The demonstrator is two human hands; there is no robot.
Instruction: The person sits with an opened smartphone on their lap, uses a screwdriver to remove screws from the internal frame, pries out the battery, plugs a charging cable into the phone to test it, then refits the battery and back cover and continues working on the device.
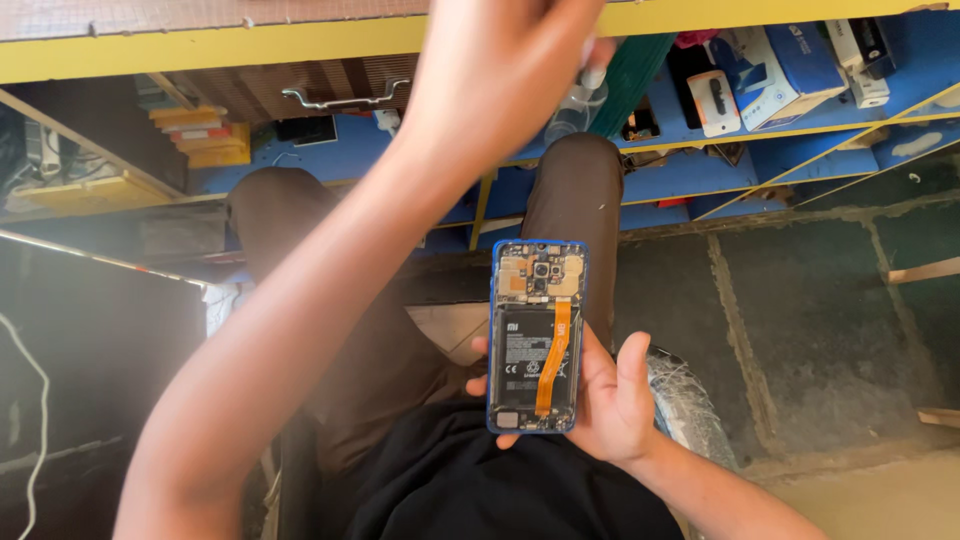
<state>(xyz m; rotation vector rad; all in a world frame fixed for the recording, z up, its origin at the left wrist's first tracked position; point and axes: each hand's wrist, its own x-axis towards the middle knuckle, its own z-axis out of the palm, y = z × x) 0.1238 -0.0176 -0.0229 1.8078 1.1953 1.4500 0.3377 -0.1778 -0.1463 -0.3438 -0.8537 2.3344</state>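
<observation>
My right hand (622, 400) holds an opened phone (537, 335) upright over my lap. Its frame is blue and its back cover is off, so a black battery, an orange flex cable and the camera board show. My left arm reaches up across the view, and my left hand (500, 70) is blurred at the top edge. It is right beside a small clear plastic bottle (578, 105) on the blue shelf, with the fingertips near the bottle's cap. Whether they grip the bottle is unclear.
Blue shelves with yellow edges (300, 45) run across the top and hold a white and blue box (785, 65), small devices, a metal handle (345, 97) and stacked yellow items (205, 135). Dark floor tiles (820, 320) lie at right. A white cable (35, 400) hangs at left.
</observation>
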